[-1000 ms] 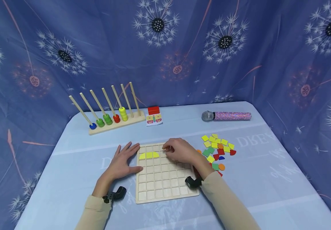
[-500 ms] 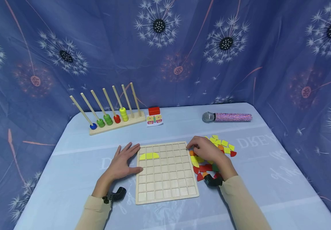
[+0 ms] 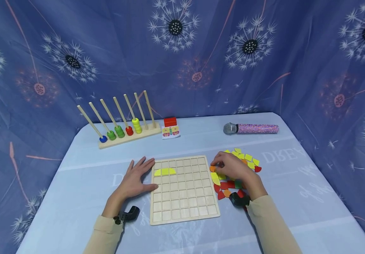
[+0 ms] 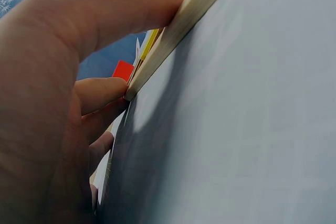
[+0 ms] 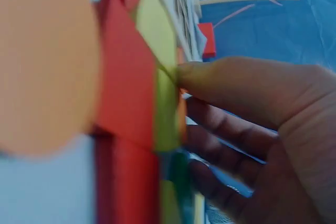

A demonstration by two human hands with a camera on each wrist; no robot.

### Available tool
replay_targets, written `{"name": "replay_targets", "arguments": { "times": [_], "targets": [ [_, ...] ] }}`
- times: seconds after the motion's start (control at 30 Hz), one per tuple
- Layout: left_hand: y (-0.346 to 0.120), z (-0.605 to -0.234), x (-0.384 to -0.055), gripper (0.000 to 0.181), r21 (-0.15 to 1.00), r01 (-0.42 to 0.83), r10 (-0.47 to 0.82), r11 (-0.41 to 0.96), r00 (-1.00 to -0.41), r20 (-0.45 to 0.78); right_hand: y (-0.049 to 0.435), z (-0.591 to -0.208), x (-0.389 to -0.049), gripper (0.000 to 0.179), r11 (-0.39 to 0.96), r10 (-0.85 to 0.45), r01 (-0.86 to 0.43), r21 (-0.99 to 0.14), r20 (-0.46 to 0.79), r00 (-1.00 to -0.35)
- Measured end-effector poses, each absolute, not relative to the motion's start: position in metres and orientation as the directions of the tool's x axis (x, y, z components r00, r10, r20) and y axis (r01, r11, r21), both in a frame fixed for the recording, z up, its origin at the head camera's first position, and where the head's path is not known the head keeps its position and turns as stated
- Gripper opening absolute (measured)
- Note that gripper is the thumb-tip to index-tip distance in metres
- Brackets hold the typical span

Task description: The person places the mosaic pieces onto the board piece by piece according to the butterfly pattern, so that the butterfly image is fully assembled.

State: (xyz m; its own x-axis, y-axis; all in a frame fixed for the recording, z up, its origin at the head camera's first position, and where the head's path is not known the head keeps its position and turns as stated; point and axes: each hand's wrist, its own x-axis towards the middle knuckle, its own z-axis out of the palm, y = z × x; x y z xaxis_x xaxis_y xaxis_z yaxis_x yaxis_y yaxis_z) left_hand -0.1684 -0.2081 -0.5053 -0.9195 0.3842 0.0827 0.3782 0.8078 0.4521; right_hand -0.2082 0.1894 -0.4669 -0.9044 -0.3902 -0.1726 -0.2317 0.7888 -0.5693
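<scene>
My left hand lies with fingers spread along the left edge of a wooden grid board; in the left wrist view its fingertips touch the board's side. Three yellow pieces sit side by side in the second row of squares. Just right of the board, my right hand is bent over the loose pieces, thumb and index finger pinching at an orange disc. From the right wrist, the thumb overlaps a yellow piece, and the disc's edge shows before the fingers.
Yellow, red, green and orange pieces lie loose around the right hand. Behind the board stand a peg rack with coloured beads, a red block and a butterfly picture card. A glittery microphone lies at the back right.
My right hand has moved from over the board's upper squares to the pieces on its right, its fingertips now at the orange disc. The left hand has stayed in place.
</scene>
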Motion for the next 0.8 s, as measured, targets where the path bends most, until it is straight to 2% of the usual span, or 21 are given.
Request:
{"name": "replay_targets", "arguments": {
  "times": [0.37,0.6,0.8],
  "targets": [
    [-0.207,-0.504,-0.168,0.094,0.461,0.364,0.378,0.809,-0.924,0.066,0.184,-0.472,-0.210,0.029,0.814,-0.378,-0.261,-0.519,-0.133,-0.916],
    [-0.205,-0.502,-0.168,0.094,0.452,0.372,0.377,0.811,-0.923,0.083,0.177,-0.469,-0.209,0.029,0.769,-0.362,-0.272,-0.579,-0.044,-0.931],
    [-0.206,-0.503,-0.165,0.095,0.456,0.366,0.377,0.811,-0.924,0.072,0.152,-0.470,-0.207,0.026,0.731,-0.460,-0.383,-0.564,0.007,-0.888]
  ]
}}
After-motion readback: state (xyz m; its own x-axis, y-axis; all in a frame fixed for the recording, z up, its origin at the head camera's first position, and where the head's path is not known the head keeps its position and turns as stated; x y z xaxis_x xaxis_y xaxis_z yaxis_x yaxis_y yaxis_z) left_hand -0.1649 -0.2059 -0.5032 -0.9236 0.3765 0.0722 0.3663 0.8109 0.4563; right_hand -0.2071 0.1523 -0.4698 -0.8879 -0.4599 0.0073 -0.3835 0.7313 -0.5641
